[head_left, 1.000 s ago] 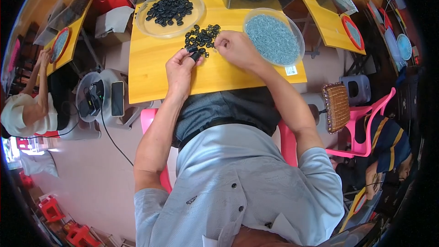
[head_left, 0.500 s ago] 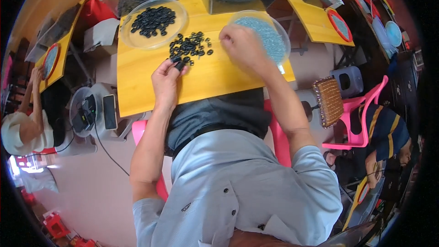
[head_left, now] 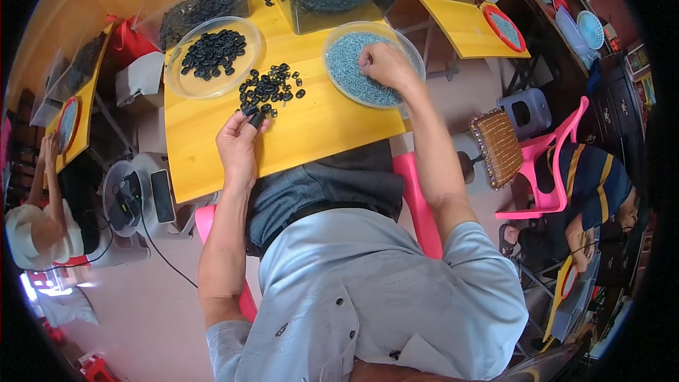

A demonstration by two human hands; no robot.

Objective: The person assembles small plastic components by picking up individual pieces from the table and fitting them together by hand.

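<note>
The person's right hand [head_left: 390,67] is over the round clear dish [head_left: 417,58] at the right of the yellow table [head_left: 332,129], its fingers bent down to a mass of slim metallic pins [head_left: 350,74], pale blue-grey, thin and heaped at all angles; whether it has pinched any cannot be told. The left hand [head_left: 238,145] is at the near edge of a loose scatter of black pieces [head_left: 269,88] on the middle of the table, thumb and forefinger close together, with black at their tips that could be covers or a piece, so its grip cannot be told. These pieces are small, glossy and rounded, several showing openings. More black parts [head_left: 212,54] lie heaped in the shallow clear tray [head_left: 249,74] farther left.
</note>
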